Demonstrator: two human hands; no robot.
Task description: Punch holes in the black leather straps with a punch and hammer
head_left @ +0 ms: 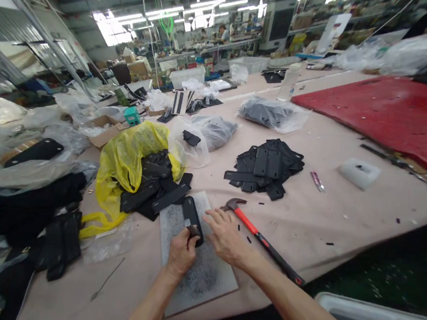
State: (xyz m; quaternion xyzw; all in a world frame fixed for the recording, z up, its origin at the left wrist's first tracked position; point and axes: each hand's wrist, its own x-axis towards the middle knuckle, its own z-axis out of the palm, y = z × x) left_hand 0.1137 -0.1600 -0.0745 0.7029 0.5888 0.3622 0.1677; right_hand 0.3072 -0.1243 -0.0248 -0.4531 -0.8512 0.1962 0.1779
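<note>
A black elongated piece (191, 211) with rounded ends lies on a grey speckled board (202, 287) near the table's front edge. My left hand (182, 253) is closed round a small dark metal tool (192, 229), held over the lower part of that piece. Just right of the piece, my right hand (224, 235) has its fingers spread and holds nothing. A claw hammer (254, 229) with a red and black handle rests on the table beside my right hand, its head near the board's right edge.
Black pieces spill from a yellow bag (121, 154) at the left. Beyond the hammer lies a pile of black pieces (269, 164). Pink snips (317, 181), a white roll (359, 173), bagged pieces (268, 113) and a red sheet (388, 113) are farther off.
</note>
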